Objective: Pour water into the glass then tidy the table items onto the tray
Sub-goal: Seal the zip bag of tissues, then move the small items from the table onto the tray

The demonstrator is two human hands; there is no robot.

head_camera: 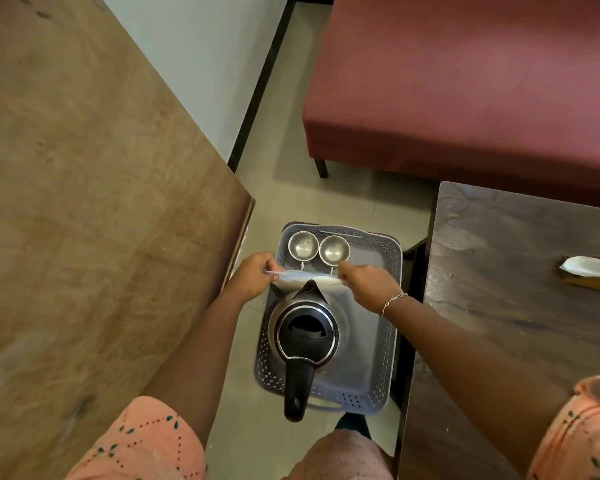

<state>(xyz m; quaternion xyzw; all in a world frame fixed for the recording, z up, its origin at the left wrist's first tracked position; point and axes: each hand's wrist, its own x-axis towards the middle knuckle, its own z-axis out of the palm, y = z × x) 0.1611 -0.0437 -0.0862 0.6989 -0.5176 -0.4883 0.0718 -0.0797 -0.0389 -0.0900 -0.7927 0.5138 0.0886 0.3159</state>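
Pale tile floor (pixel 293 188) ran in a narrow lane btwn two tables, w/ a white wall (pixel 205 64) and its dark skirting at the far end. On our left stood a light wood table (pixel 84 202); on our right a dark table (pixel 516 306), w/ a tissue holder (pixel 593 271) near its right edge, a white sheet poking out. A red sofa (pixel 465 81) on dark legs filled the far right. Low in the lane sat the grey perforated tray (pixel 392 323); we couldn't tell what it rested on. In its near half stood the kettle (pixel 305 332), steel body, black lid, handle pointing at us and overhanging the near rim, spout aimed away. In the far left corner were two steel cups side by side, just about touching: left cup (pixel 302 246) and right cup (pixel 334 250). Whether they held water, we couldn't tell. Across the tray, btwn cups and kettle, we held a white cloth (pixel 297 277) stretched flat. Our left hand (pixel 252 277) pinched its left end over the tray's left rim, fingers curled round it; our right hand (pixel 368 287) pinched the right end, a thin bracelet (pixel 394 301) on that wrist. The cloth hid most of both cup handles, and the kettle spout covered the cloth's middle from our view.
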